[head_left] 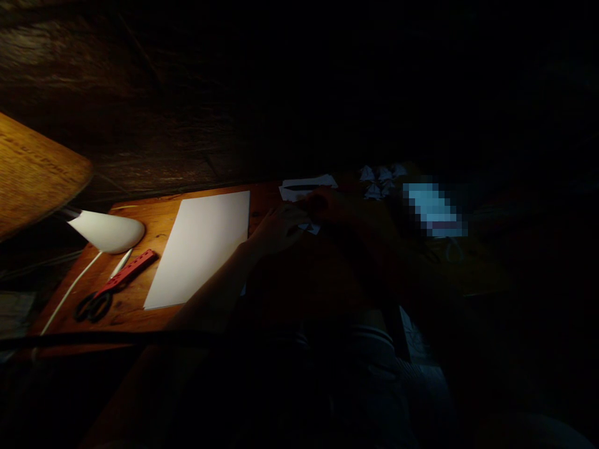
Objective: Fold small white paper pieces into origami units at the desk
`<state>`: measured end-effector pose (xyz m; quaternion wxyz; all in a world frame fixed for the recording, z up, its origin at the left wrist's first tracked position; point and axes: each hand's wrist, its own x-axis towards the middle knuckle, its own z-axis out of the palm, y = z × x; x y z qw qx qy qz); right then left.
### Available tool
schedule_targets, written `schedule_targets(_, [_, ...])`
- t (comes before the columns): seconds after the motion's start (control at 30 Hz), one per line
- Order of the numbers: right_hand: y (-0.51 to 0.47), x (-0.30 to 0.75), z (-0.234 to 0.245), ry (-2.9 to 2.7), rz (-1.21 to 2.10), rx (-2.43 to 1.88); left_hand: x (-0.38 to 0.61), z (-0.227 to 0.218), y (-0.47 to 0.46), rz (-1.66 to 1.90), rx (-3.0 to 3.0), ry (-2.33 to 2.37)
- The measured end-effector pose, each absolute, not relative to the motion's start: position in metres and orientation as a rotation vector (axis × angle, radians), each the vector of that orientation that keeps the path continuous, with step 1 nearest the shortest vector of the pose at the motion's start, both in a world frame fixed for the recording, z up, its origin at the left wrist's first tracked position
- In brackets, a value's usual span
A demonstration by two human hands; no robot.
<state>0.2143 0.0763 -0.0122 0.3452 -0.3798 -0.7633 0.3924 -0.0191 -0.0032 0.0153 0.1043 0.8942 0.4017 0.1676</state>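
In dim light at the middle of the table, my left hand (283, 226) rests low with its fingers pressed together on a small folded piece of paper (309, 229). My right hand (326, 202) meets it from the other side, its fingers curled in at the same paper. Shadow hides most of the fingertips. Just behind the hands lies a small stack of white paper slips (292, 192), with a dark, long, thin object (306, 186) across it. To the left is a large white sheet of paper (206, 246), partly behind my left forearm.
Several small folded paper shapes (373, 189) stand at the back right, beside a bright blurred-out rectangle (433, 209). At left are scissors (119, 280) with black handles and red-covered blades, a white pen (121, 263), and a white lamp base (110, 232) with its cord. A wall runs behind.
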Motion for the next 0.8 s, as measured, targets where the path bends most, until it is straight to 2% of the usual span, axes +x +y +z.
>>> schedule_targets(0.8, [0.0769,0.2127,-0.0051,-2.009,0.991,-0.986,-0.0199,0.0132,-0.0019,0.527,2.635,1.17])
